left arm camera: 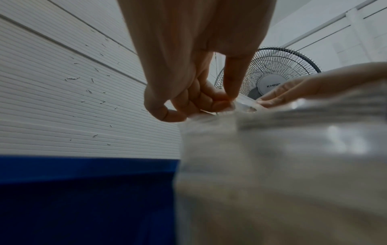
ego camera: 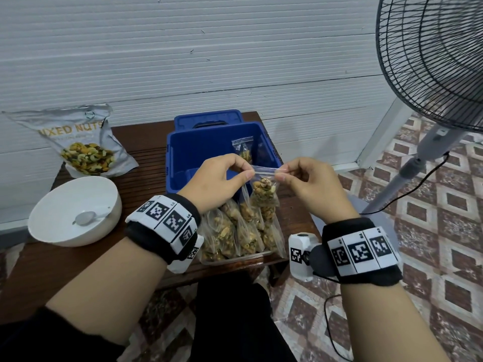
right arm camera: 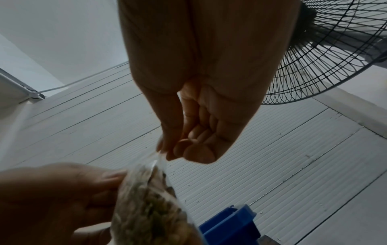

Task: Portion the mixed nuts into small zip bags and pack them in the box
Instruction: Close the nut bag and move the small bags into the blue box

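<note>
Head view: left hand (ego camera: 217,176) and right hand (ego camera: 311,178) pinch opposite ends of zip strip on filled zip bag (ego camera: 264,197), frame centre, above near rim of blue box (ego camera: 183,152). One filled bag (ego camera: 244,150) already in box. Several filled bags (ego camera: 235,233) wait in clear tray below centre. Bowl (ego camera: 65,231) at left holds spoon only: portioning judged done, packing mostly left.

Left wrist view: thumb and fingers (left arm camera: 217,99) pinch bag corner, centre.

Right wrist view: fingers (right arm camera: 188,149) pinch bag top, centre; nuts visible below.
</note>
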`<state>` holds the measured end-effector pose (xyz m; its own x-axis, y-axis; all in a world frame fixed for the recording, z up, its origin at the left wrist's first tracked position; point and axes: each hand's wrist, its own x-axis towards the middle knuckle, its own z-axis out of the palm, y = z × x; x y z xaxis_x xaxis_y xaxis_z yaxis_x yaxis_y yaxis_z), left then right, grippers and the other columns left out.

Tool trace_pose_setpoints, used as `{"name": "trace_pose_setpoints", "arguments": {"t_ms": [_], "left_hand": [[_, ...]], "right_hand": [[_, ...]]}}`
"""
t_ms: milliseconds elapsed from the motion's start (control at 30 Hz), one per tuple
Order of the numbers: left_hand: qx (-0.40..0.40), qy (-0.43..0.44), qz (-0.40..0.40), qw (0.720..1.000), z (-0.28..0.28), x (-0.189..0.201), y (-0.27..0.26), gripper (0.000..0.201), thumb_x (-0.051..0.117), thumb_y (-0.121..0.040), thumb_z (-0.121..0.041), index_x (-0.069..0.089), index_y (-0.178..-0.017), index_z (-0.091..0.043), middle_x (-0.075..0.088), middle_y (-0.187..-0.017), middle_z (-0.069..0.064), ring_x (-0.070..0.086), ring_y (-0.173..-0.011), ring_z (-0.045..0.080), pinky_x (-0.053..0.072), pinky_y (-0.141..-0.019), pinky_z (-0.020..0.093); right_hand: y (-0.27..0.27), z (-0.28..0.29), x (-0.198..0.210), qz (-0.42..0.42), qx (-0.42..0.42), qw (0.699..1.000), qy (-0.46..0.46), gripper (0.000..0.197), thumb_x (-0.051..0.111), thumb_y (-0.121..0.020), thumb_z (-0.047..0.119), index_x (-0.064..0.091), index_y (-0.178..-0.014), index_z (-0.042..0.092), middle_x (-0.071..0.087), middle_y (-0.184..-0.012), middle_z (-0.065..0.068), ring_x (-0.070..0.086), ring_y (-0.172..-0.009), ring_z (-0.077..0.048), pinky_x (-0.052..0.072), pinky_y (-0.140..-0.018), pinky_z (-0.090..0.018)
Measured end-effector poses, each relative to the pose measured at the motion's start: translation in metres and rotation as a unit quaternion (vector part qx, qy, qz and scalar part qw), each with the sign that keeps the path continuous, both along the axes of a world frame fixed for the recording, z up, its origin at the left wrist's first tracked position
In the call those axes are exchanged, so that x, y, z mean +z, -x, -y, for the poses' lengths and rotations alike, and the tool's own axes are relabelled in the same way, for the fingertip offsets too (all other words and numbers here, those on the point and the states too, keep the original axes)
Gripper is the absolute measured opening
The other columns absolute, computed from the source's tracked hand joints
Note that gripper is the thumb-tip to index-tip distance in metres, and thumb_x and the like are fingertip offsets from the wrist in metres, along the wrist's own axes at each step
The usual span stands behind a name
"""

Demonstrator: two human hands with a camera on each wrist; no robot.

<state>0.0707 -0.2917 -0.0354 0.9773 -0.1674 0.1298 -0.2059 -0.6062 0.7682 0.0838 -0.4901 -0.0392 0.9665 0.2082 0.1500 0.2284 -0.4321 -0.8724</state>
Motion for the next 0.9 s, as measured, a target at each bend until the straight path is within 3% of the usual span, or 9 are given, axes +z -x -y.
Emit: {"name": "trace_pose_setpoints", "arguments": {"t_ms": [133, 333, 467, 667, 800, 900], "left_hand": [[-0.002, 0.006, -0.012, 1.0, -0.0014, -0.0015, 0.0008, 0.004, 0.059, -0.094, -0.023, 0.062, -0.094, -0.021, 0.062, -0.096, -0.015, 0.053, -0.091, -0.01, 0.033, -0.074, -0.004], [0.006, 0.002, 0.003, 1.0, 0.0017, 0.0009, 0.0009, 0.005, 0.063, -0.091, -0.024, 0.061, -0.088, -0.027, 0.06, -0.09, -0.021, 0.053, -0.087, -0.01, 0.034, -0.074, -0.003], [0.019, 0.014, 0.014, 1.0, 0.0019, 0.0014, 0.0015, 0.015, 0.065, -0.09, -0.024, 0.059, -0.081, -0.034, 0.061, -0.089, -0.021, 0.053, -0.084, -0.012, 0.034, -0.074, -0.002], [0.017, 0.04, -0.006, 0.999, 0.0004, -0.0003, 0.0008, 0.01, 0.067, -0.088, -0.027, 0.063, -0.085, -0.036, 0.065, -0.092, -0.02, 0.057, -0.089, -0.01, 0.04, -0.079, 0.003], [0.02, 0.042, -0.01, 0.999, -0.0004, -0.0019, 0.0, 0.005, 0.064, -0.09, -0.027, 0.065, -0.088, -0.032, 0.065, -0.092, -0.019, 0.058, -0.088, -0.007, 0.043, -0.079, 0.007], [0.022, 0.044, -0.006, 0.999, 0.0003, -0.002, 0.0001, 0.007, 0.063, -0.091, -0.028, 0.064, -0.085, -0.032, 0.065, -0.09, -0.018, 0.059, -0.088, -0.003, 0.046, -0.081, 0.013]], "right_hand": [[-0.0005, 0.0021, 0.0011, -0.013, 0.002, 0.999, 0.029, 0.013, 0.066, -0.087, 0.016, 0.061, -0.08, 0.026, 0.061, -0.075, 0.009, 0.055, -0.069, -0.005, 0.044, -0.066, -0.016], [-0.0008, 0.0014, 0.0032, 0.013, 0.003, 0.997, 0.072, 0.009, 0.063, -0.09, 0.016, 0.06, -0.082, 0.017, 0.056, -0.071, 0.01, 0.049, -0.064, 0.001, 0.038, -0.058, -0.005], [-0.0008, -0.0007, 0.0034, 0.011, 0.02, 0.998, 0.055, 0.006, 0.065, -0.089, 0.015, 0.06, -0.084, 0.016, 0.058, -0.075, 0.009, 0.051, -0.066, 0.0, 0.04, -0.061, -0.007], [-0.0046, -0.0031, 0.0, 0.008, 0.032, 0.998, 0.054, 0.016, 0.063, -0.09, 0.015, 0.058, -0.079, 0.026, 0.063, -0.077, 0.003, 0.057, -0.073, -0.014, 0.041, -0.062, -0.015], [-0.0042, -0.0026, -0.0013, 0.025, 0.033, 0.998, 0.057, 0.009, 0.06, -0.091, 0.014, 0.059, -0.084, 0.02, 0.062, -0.078, 0.003, 0.05, -0.066, -0.004, 0.037, -0.058, -0.01], [-0.0034, -0.0028, -0.0017, 0.029, 0.035, 0.998, 0.053, 0.008, 0.059, -0.092, 0.014, 0.059, -0.085, 0.019, 0.061, -0.077, 0.002, 0.049, -0.066, -0.005, 0.036, -0.059, -0.011]]}}
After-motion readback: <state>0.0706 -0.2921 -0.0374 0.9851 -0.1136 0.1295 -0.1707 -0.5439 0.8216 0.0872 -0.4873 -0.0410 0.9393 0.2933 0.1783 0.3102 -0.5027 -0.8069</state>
